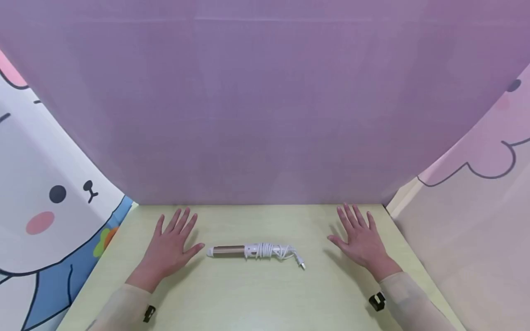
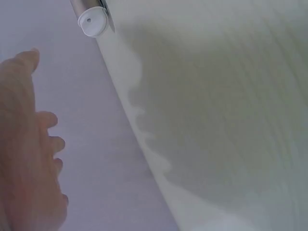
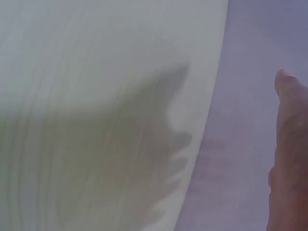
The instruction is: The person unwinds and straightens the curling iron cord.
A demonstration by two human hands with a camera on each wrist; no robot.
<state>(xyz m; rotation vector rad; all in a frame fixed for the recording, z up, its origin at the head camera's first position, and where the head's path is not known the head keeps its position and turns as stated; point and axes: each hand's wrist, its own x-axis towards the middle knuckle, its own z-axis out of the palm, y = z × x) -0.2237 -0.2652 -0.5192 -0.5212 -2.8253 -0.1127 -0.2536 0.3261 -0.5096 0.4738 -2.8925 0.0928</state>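
A curling iron (image 1: 229, 250) lies crosswise on the pale wooden table (image 1: 265, 299), its bronze barrel to the left. Its white cord (image 1: 265, 250) is wound around the handle, and the plug (image 1: 302, 263) points right. To the left of the iron, my left hand (image 1: 167, 250) is spread with straight fingers, its thumb near the white tip but apart from it. That white tip (image 2: 93, 22) also appears at the top of the left wrist view. Off to the right, my right hand (image 1: 362, 243) is spread too, holding nothing. Both hands cast shadows on the table.
A purple cloth (image 1: 265, 115) hangs behind the table's back edge. Cartoon-printed curtains stand on both sides, a white and blue one (image 1: 49, 184) at left and a pink one (image 1: 468, 220) at right. Small black devices (image 1: 377, 301) sit at the wrists.
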